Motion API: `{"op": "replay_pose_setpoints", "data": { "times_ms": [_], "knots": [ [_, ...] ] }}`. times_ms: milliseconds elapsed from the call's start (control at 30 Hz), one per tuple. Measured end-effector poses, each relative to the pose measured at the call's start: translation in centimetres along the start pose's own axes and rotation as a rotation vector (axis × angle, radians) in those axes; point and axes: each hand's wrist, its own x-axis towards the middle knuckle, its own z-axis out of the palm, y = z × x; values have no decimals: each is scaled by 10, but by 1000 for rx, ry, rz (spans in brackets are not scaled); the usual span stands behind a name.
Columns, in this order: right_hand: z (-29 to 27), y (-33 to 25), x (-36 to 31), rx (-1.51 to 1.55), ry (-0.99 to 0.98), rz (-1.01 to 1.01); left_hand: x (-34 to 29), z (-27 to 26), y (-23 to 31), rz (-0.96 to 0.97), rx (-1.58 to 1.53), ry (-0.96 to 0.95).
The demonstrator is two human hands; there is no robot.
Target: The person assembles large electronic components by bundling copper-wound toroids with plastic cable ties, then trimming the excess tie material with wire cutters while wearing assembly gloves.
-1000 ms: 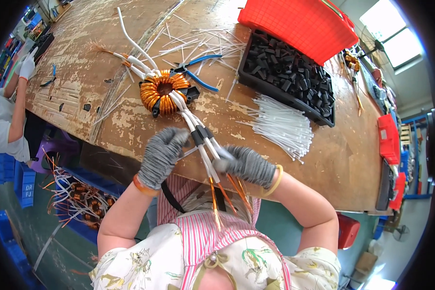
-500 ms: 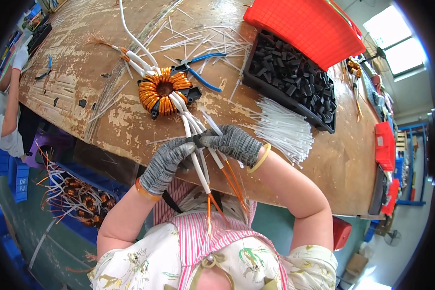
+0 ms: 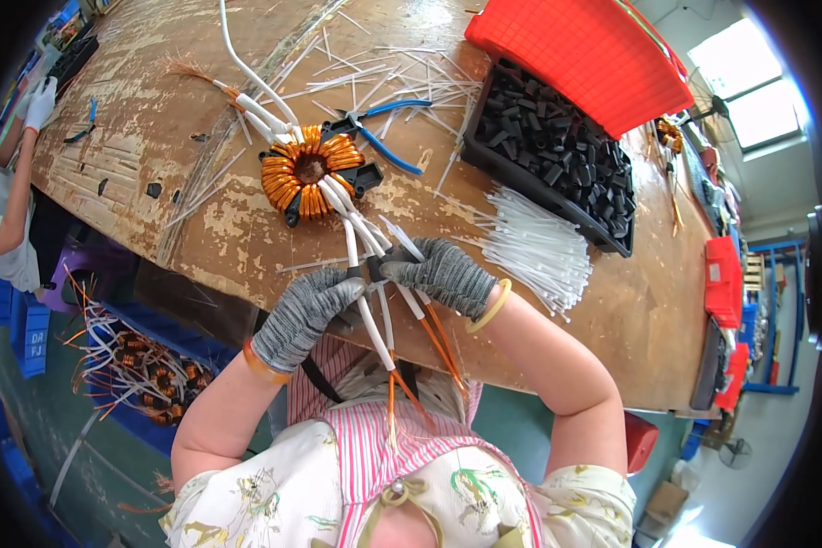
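A ring-shaped coil wound with copper wire lies on the bench in front of me. White-sleeved leads run from it toward my body and end in bare copper strands. My left hand, in a grey knit glove, is closed on one lead just below a black sleeve piece. My right hand, gloved alike, pinches beside a second black sleeve piece on the neighbouring leads. A few pale strips stick out above its fingers.
Blue-handled cutters lie beyond the coil. To the right are a bundle of white cable ties, a black tray of short black tubes and a red basket. More coils fill a blue bin at lower left. A co-worker's gloved hand is far left.
My left hand has shifted slightly left and down with its lead. The black sleeve pieces now show apart, side by side. My right hand has barely moved.
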Motion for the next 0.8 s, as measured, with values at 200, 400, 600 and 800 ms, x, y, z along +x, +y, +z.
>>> {"op": "replay_pose_setpoints", "data": {
  "times_ms": [200, 400, 600, 800],
  "knots": [
    [-2, -3, -1, 152, -27, -30, 4, 9, 2, 45, -2, -12],
    [-18, -20, -17, 119, 68, 2, 3, 13, 4, 84, -23, 4],
    [-45, -19, -28, 942, 197, -357, -4, 15, -5, 517, 348, 462],
    [-14, -40, -31, 1179, 65, -531, -15, 45, 26, 766, 539, 283]
  ]
}}
